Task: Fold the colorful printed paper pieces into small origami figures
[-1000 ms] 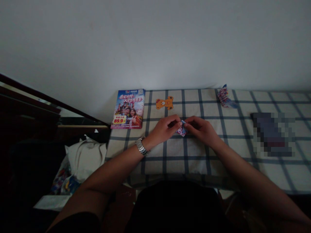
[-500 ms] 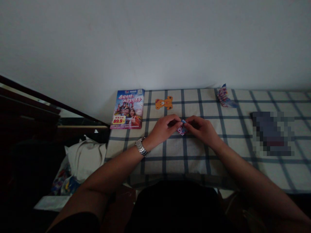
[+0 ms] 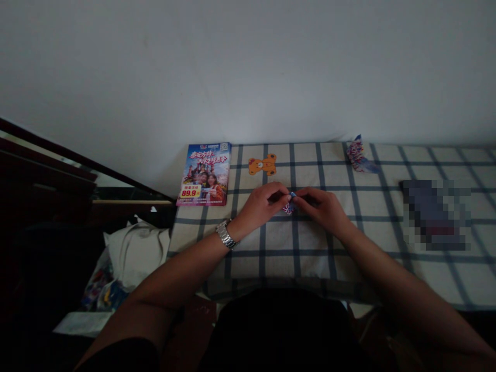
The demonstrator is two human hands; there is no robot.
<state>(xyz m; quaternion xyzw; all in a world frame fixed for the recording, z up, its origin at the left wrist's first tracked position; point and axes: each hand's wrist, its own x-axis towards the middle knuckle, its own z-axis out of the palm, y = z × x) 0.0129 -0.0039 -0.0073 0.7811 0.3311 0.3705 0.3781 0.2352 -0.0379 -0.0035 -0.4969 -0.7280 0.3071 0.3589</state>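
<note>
Between my hands is a small folded piece of printed paper point(image 3: 288, 208), patterned in blue, white and pink. My left hand point(image 3: 261, 206), with a metal watch at its wrist, pinches the paper's left side between thumb and index finger. From the right, my right hand point(image 3: 324, 207) pinches its top corner. The fingertips of both hands nearly meet there and cover part of the paper. Both hands are just above or on the checked cloth point(image 3: 279, 263); I cannot tell which.
A stack of printed flyers point(image 3: 203, 175) lies at the cloth's left end. Beyond my hands is an orange bear picture point(image 3: 262, 165). A folded paper shape point(image 3: 358, 155) stands near the wall, and a blurred dark object point(image 3: 432, 214) lies right. Bags point(image 3: 135, 250) sit lower left.
The folded paper has turned slightly in my fingers, and less of its lower tip shows. Both hands keep their pinch in nearly the same place.
</note>
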